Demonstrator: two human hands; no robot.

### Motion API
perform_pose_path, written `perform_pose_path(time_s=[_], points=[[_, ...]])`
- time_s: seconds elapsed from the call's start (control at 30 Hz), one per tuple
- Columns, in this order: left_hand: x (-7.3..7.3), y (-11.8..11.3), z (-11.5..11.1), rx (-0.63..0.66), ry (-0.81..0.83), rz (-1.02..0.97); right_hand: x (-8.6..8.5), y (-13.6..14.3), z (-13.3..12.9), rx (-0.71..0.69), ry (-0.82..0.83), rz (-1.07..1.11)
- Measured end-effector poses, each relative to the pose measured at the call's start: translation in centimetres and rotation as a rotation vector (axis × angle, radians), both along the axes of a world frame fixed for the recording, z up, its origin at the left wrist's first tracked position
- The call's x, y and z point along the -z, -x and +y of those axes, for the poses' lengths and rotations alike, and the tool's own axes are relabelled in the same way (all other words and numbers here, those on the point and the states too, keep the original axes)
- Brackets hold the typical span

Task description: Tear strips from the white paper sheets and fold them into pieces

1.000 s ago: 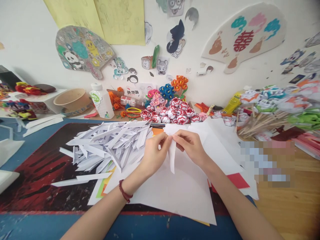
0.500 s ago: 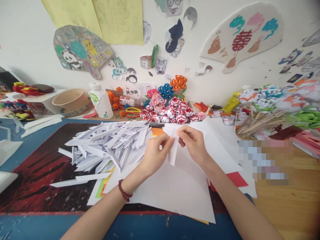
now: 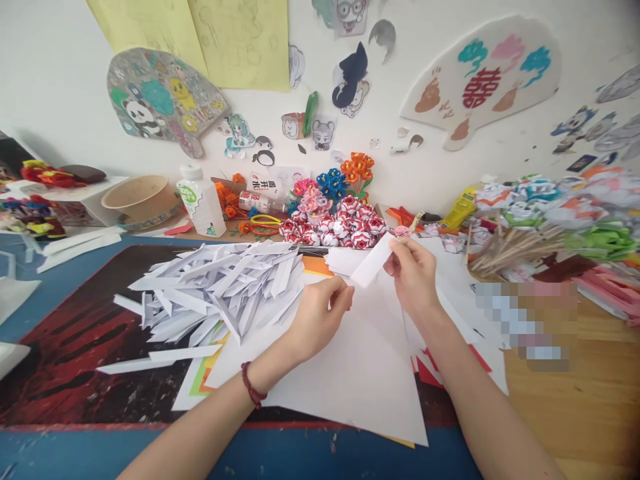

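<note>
Between the thumb and fingers of my right hand (image 3: 417, 270) is a white paper strip (image 3: 373, 262), tilted with its lower end pointing left. My left hand (image 3: 320, 317) is closed in a loose pinch just below and left of that strip, apart from it, with nothing visible in its fingers. Beneath both hands lies a large white sheet of paper (image 3: 370, 373). To the left of my left hand is a heap of folded white paper strips (image 3: 220, 283). Behind the held strip, a few small white paper pieces (image 3: 341, 259) lie on the paper.
Red-and-white paper flowers (image 3: 345, 223) stand along the back, near a white bottle (image 3: 203, 203) and a round tan bowl (image 3: 143, 200). Wooden sticks (image 3: 520, 250) bearing paper flowers lie at right. A dark red mat (image 3: 75, 360) covers the blue table (image 3: 310, 457).
The strip has left my left fingers and moved right and up with my right hand, turning from near upright to slanted. My left hand has shifted slightly down and right.
</note>
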State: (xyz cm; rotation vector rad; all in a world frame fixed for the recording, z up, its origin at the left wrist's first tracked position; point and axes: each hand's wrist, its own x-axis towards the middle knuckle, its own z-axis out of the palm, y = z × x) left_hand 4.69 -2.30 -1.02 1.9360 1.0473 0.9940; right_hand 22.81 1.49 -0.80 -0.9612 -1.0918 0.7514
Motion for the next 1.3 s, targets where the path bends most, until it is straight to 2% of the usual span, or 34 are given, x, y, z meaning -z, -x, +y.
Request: perform_pose_path(time_s=[0.1,0.27,0.37,0.5,0.6,0.8,0.9,1.07,1.2,1.3], points=[[-0.1,0.2,0.1,-0.052,-0.049,0.012,-0.1,-0.6,0.2,0.058,-0.014,-0.016],[-0.5,0.8,0.6,-0.288,-0.258,0.105,-0.1,0.6,-0.9,0.062,0.012,-0.221],[-0.1,0.7,0.5,-0.266,-0.346,0.207,0.1,1.7,-1.7,0.088,0.041,-0.354],[0.9,0.3,0.3,-0.171,-0.317,0.305,0.3,2.4,-2.0,0.099,0.069,-0.441],[1.1,0.2,0.4,-0.140,-0.233,0.270,0.3,2.4,-1.9,0.015,0.083,-0.421],[0.4,0.3,0.4,-0.134,-0.161,0.166,0.3,2.8,-1.6,-0.301,0.165,-0.367],[0.3,0.5,0.6,-0.184,-0.139,0.203,0.2,2.9,-1.7,-0.405,0.180,-0.362],[-0.1,1.2,1.2,-0.342,-0.130,0.316,0.2,2.8,-1.9,-0.465,0.254,-0.407],[-0.4,1.5,1.4,-0.421,-0.249,0.321,0.5,2.9,-2.0,-0.480,0.285,-0.436],[-0.3,1.5,1.3,-0.451,-0.344,0.299,0.5,3.3,-2.1,-0.505,0.272,-0.364]])
